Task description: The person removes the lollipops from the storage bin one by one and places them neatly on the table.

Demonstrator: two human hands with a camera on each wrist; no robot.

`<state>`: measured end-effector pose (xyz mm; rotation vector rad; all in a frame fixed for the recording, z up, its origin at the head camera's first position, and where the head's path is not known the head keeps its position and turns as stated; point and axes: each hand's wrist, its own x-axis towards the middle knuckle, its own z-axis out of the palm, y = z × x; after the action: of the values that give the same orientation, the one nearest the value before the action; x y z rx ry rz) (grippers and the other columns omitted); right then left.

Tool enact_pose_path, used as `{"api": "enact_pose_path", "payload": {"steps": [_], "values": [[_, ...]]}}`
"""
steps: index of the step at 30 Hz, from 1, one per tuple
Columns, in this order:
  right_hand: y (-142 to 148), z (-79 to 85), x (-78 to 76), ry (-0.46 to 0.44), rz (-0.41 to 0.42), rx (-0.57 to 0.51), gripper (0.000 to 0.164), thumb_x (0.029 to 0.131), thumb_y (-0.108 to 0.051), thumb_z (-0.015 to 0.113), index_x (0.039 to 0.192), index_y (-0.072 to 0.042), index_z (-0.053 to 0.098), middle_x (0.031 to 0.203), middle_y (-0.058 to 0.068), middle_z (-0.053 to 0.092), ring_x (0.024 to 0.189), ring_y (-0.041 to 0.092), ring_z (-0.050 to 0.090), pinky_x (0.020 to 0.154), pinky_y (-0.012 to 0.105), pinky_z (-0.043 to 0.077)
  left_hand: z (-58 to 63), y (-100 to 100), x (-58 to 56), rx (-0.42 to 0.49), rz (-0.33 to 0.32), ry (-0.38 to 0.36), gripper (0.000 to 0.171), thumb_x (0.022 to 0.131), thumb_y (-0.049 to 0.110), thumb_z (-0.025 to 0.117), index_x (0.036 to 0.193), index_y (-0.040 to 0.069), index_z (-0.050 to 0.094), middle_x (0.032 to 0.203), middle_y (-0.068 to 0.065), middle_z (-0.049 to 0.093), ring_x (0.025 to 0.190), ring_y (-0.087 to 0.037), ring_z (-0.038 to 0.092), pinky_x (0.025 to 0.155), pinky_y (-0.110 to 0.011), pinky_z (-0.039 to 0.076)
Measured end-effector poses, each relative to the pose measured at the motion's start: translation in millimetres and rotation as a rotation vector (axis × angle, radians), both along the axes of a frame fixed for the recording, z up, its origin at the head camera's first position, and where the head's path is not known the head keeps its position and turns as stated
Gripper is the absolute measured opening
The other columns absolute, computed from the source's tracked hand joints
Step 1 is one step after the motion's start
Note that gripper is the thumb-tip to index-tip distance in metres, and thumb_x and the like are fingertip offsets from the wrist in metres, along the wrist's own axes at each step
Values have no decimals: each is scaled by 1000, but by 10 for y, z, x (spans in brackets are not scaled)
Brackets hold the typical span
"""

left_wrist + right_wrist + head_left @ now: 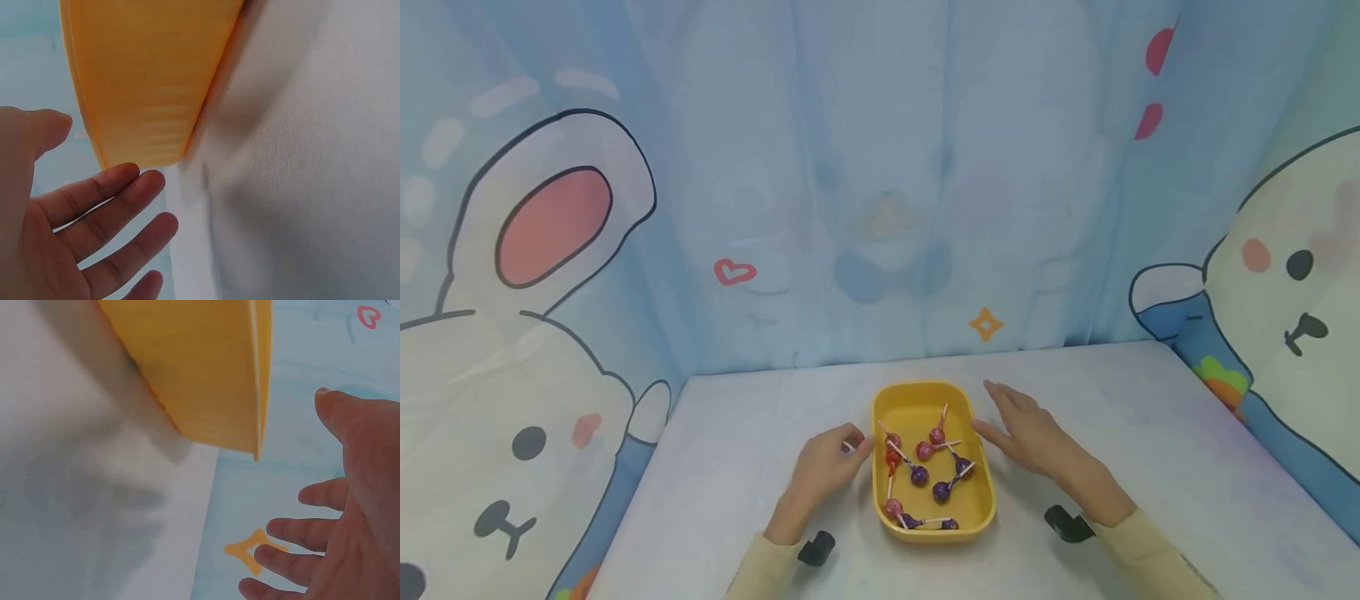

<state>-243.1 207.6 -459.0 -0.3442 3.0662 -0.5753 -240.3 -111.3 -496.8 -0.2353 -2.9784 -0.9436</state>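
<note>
A yellow plastic tray point(932, 533) sits on the white table with several lollipops in it. Purple lollipops point(942, 492) lie mainly on the right and near side, pink lollipops point(924, 451) farther back and at the near left, and a red lollipop point(892, 457) by the left wall. Just left of the tray is my left hand point(827, 467), its fingers loosely bent and holding nothing; whether it touches the rim I cannot tell. On the other side, my right hand point(1033, 433) is held with fingers extended and spread, apart from the tray wall point(194, 375).
The white tabletop point(745, 450) extends on both sides of the tray. A blue cartoon-printed curtain point(880, 125) hangs behind and at the sides. Dark wrist cameras point(817, 548) are strapped at both wrists.
</note>
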Motion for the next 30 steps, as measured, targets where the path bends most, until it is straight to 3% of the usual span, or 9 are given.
{"api": "enact_pose_path", "payload": {"steps": [4,7,17,30], "values": [[-58,84,0,4,32,-7,79,99,-56,50,156,-5,28,157,30,31,142,52,32,110,67,31,0,9,5,7,-21,-19,35,97,53,57,89,20,65,77,6,62,69,-11,55,61,-28,45],[-107,132,-2,21,64,2,76,100,-52,53,155,-4,31,156,31,33,142,51,35,111,65,33,4,12,17,21,-34,-28,34,97,51,57,85,20,63,71,6,59,63,-11,51,56,-26,41],[-321,195,-29,56,163,23,68,100,-42,58,150,-1,39,151,27,43,138,47,44,110,60,38,35,45,57,43,-43,-47,31,98,48,57,83,20,62,70,7,59,62,-11,51,55,-26,40],[-565,224,-69,-29,218,101,53,97,-33,65,140,-2,54,142,22,55,130,39,55,106,53,45,30,77,34,68,-65,-45,27,98,41,58,82,21,61,72,7,58,63,-10,50,55,-26,40]]}}
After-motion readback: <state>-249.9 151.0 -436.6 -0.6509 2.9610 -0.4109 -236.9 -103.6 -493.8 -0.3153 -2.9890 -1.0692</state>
